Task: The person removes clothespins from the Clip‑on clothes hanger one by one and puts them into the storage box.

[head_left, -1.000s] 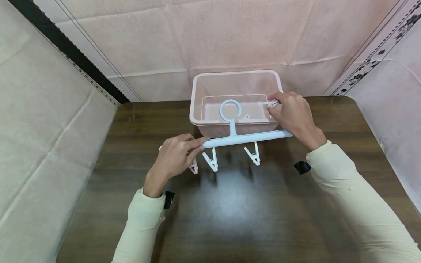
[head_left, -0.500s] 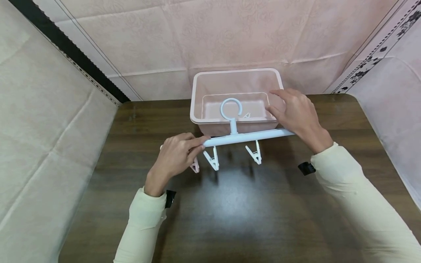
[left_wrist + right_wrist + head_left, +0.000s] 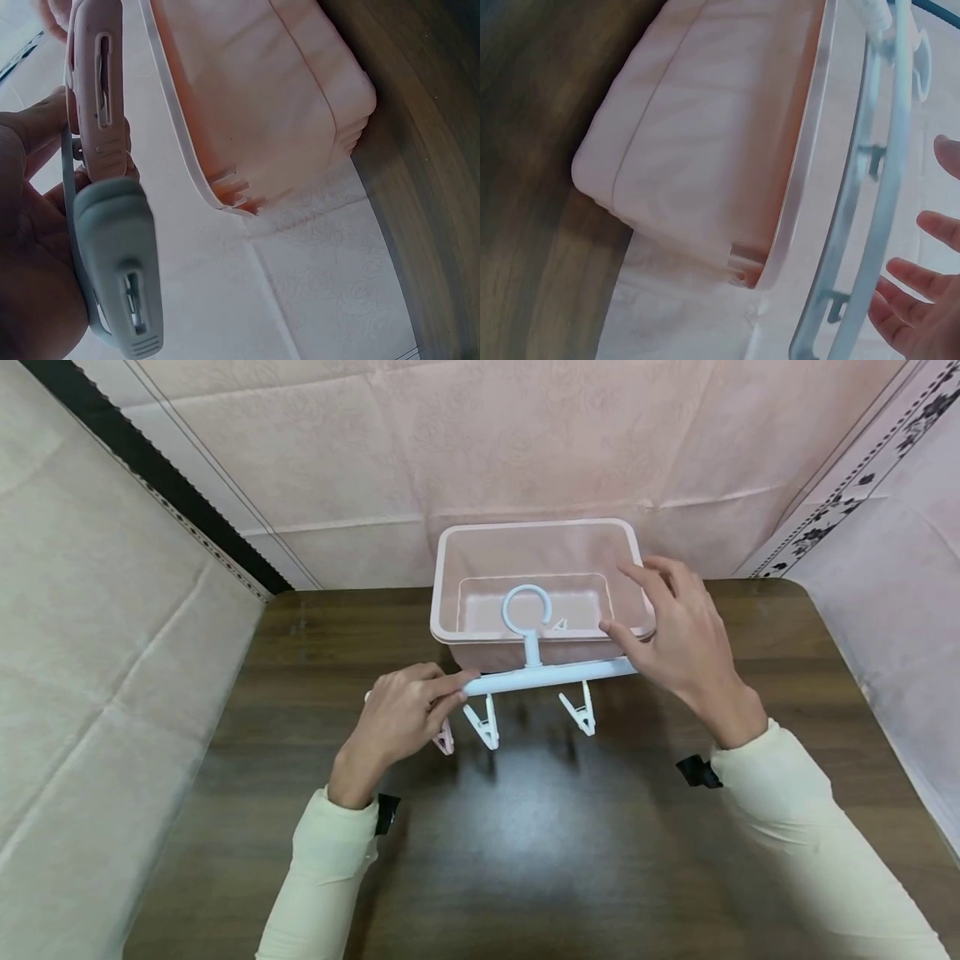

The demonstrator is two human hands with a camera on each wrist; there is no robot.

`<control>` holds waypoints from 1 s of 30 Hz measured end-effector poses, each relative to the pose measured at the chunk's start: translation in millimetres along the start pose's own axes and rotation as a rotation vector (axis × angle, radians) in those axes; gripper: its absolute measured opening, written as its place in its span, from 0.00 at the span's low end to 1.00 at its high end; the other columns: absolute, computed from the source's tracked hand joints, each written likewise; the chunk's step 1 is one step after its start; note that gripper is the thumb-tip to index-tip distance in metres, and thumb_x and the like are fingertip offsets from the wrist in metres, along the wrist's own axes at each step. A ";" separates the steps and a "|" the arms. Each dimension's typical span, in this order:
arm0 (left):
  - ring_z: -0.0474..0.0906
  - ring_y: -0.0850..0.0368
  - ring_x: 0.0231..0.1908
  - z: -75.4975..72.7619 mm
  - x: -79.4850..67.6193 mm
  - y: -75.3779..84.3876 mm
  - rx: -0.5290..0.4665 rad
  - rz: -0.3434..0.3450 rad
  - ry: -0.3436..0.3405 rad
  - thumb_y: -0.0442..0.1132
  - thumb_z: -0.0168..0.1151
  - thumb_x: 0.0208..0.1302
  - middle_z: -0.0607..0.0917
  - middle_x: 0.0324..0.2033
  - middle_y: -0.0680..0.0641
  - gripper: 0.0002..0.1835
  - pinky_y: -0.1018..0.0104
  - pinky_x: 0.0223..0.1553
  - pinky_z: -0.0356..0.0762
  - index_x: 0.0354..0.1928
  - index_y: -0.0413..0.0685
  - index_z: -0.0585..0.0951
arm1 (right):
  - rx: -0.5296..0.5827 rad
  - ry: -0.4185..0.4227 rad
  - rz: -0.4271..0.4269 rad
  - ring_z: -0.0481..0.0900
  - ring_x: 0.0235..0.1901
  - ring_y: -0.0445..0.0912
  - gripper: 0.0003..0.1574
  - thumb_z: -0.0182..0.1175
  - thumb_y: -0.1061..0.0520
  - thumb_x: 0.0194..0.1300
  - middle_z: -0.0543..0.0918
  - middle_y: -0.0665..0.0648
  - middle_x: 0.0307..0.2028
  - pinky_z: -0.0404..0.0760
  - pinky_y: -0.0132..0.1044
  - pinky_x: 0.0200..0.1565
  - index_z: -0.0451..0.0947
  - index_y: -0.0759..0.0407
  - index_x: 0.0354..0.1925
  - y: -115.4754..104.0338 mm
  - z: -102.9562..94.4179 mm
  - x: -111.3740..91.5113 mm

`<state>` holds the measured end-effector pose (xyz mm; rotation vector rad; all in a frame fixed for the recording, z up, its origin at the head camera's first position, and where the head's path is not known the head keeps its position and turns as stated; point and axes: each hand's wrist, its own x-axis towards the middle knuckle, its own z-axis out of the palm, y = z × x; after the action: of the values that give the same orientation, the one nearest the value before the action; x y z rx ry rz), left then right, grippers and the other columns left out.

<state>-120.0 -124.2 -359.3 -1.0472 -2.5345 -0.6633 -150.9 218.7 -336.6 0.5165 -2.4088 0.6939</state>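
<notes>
A pale blue clip hanger with a round hook is held level in front of a pink basket. My left hand grips its left end, fingers and thumb on the bar. From the bar hang two white clips, one white clip near the left hand and another white clip farther right. A pink clip and a pale greyish clip show beside the left palm in the left wrist view. My right hand, fingers spread and holding nothing, is at the hanger's right end, overlapping the basket's right rim.
A small white clip lies inside the basket, seen through the hook's side. The basket stands at the back edge of a dark wooden table. Pale patterned cloth hangs behind and on both sides.
The right hand no longer has the white clip it pinched one second ago. Its fingers have opened, and it covers more of the hanger's right end. The left hand keeps its grip.
</notes>
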 end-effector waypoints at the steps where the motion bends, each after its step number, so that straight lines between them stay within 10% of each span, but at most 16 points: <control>1: 0.62 0.61 0.18 0.6 0.1 -0.1 0.001 0.000 -0.001 0.36 0.70 0.64 0.75 0.21 0.51 0.15 0.66 0.18 0.62 0.53 0.47 0.87 | 0.008 0.017 -0.004 0.71 0.57 0.64 0.38 0.71 0.48 0.57 0.73 0.67 0.60 0.68 0.59 0.54 0.75 0.56 0.64 -1.6 0.1 -2.6; 20: 0.64 0.60 0.18 4.5 3.8 -0.9 0.009 0.020 0.028 0.35 0.70 0.63 0.77 0.22 0.49 0.15 0.65 0.18 0.64 0.52 0.46 0.87 | 0.037 0.134 0.009 0.69 0.53 0.68 0.42 0.71 0.45 0.55 0.74 0.68 0.60 0.66 0.60 0.52 0.74 0.59 0.65 -22.9 3.7 -47.0; 30: 0.66 0.60 0.19 6.1 3.8 -0.5 0.011 0.022 0.040 0.35 0.70 0.63 0.78 0.23 0.49 0.15 0.65 0.19 0.65 0.52 0.46 0.87 | 0.095 0.213 0.070 0.70 0.54 0.67 0.48 0.58 0.27 0.64 0.75 0.68 0.58 0.67 0.60 0.53 0.74 0.63 0.64 -36.4 13.6 -67.7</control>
<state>-123.7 -119.1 -362.8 -1.0464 -2.4862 -0.6573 -87.0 195.6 -375.0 0.3765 -2.2114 0.8526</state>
